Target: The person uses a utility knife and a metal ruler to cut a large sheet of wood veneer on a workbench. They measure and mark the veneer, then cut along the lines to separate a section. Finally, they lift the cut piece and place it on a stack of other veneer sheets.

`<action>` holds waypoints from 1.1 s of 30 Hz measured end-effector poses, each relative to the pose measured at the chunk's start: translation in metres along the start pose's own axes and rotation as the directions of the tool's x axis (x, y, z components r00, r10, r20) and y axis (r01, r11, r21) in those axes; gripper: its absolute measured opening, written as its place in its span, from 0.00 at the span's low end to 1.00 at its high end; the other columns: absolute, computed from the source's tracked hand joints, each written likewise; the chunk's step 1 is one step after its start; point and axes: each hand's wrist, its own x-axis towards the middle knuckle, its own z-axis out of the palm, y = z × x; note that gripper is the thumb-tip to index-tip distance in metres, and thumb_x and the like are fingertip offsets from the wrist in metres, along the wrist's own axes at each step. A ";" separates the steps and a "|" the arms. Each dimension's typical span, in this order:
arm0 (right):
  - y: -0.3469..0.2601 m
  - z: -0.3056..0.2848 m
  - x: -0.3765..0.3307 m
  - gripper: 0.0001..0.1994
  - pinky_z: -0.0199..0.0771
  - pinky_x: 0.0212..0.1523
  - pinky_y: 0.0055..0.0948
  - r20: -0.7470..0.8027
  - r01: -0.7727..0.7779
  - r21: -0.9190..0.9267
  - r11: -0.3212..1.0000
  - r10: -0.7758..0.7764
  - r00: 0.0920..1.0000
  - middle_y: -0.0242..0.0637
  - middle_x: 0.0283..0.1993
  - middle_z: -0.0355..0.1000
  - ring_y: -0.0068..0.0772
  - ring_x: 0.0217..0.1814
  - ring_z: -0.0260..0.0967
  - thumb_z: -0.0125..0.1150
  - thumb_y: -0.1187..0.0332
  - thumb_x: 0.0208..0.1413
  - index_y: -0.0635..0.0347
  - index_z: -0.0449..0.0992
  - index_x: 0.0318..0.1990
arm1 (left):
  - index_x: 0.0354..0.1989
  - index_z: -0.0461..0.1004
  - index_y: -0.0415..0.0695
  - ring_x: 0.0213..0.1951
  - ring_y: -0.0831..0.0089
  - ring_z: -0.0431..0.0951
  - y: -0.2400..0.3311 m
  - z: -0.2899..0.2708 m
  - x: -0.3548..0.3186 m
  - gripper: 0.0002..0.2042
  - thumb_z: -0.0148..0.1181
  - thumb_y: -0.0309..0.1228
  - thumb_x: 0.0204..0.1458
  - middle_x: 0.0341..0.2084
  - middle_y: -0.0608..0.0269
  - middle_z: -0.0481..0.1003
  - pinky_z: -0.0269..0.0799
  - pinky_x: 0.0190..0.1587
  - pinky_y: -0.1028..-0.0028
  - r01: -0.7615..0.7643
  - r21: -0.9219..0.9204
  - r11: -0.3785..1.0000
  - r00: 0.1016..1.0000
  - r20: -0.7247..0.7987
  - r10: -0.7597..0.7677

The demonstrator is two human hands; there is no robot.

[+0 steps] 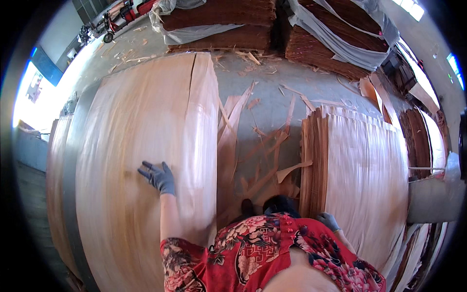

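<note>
Right gloved hand [329, 221]: partly hidden, grip cannot be told, at veneer stack [365, 165], person's right. Left gloved hand [158, 179]: fingers spread on pale veneer sheet [141, 112], person's left. Grey floor [272, 92], strewn with veneer scraps [294, 171].

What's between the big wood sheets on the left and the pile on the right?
In the head view, torn wood strips litter the grey floor between the left sheets and right pile; a red top hides the near end.
</note>
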 end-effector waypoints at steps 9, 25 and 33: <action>-0.079 -0.075 0.172 0.14 0.71 0.42 0.35 0.106 -0.216 -0.078 0.973 0.224 0.969 0.46 0.37 0.74 0.43 0.42 0.72 0.54 0.62 0.54 0.60 0.75 0.42 | 0.63 0.55 0.42 0.63 0.46 0.53 0.102 0.025 0.105 0.29 0.45 0.45 0.55 0.62 0.41 0.53 0.48 0.60 0.51 -0.029 0.260 0.965 0.996 -0.079 0.051; -0.362 -0.371 0.763 0.12 0.69 0.33 0.25 -0.036 0.347 0.059 0.936 -0.345 0.938 0.31 0.32 0.72 0.22 0.31 0.66 0.51 0.70 0.55 0.62 0.74 0.45 | 0.65 0.51 0.42 0.66 0.50 0.46 0.063 0.011 0.093 0.32 0.44 0.45 0.54 0.65 0.44 0.46 0.39 0.65 0.54 -0.095 0.297 0.950 0.995 0.047 0.085; -0.394 -0.359 0.855 0.15 0.69 0.40 0.34 0.430 0.388 -0.131 0.912 -0.301 0.851 0.48 0.33 0.74 0.39 0.37 0.72 0.53 0.61 0.54 0.60 0.74 0.45 | 0.64 0.52 0.36 0.66 0.50 0.46 0.247 0.086 0.219 0.34 0.38 0.53 0.57 0.64 0.43 0.50 0.37 0.65 0.54 0.576 0.419 0.702 0.792 -0.075 -0.606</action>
